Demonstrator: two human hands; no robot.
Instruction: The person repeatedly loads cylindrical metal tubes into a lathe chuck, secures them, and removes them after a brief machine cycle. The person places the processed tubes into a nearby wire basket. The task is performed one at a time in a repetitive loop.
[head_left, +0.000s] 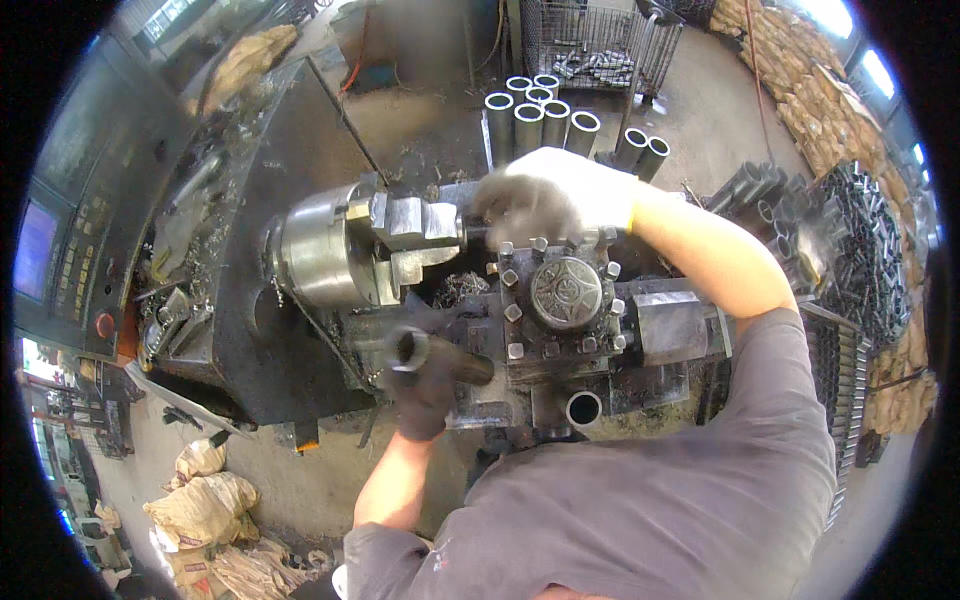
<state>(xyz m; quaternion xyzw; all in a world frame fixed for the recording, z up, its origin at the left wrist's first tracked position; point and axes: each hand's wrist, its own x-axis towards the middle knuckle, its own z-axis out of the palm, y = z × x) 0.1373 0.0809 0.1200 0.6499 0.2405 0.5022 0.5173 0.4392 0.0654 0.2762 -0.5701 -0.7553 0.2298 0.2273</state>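
My left hand (422, 397), in a dark glove, grips a short steel tube (474, 369) in front of the lathe carriage. One open end of that tube faces up toward me. My right hand (555, 193), in a white glove with a dark, grimy palm, reaches over the tool post (566, 292) toward the lathe chuck (330, 244). Its fingers are blurred close to the end of the stepped chuck jaws (416, 223). Whether they hold anything cannot be made out. Another tube (584, 409) stands upright at the near side of the carriage, by my body.
Several tubes (529, 124) stand upright behind the lathe. A wire cage (600, 56) with metal parts is farther back. The control panel (79, 262) rises at left, sacks (202, 502) lie on the floor, and more tubes (765, 202) are piled at right.
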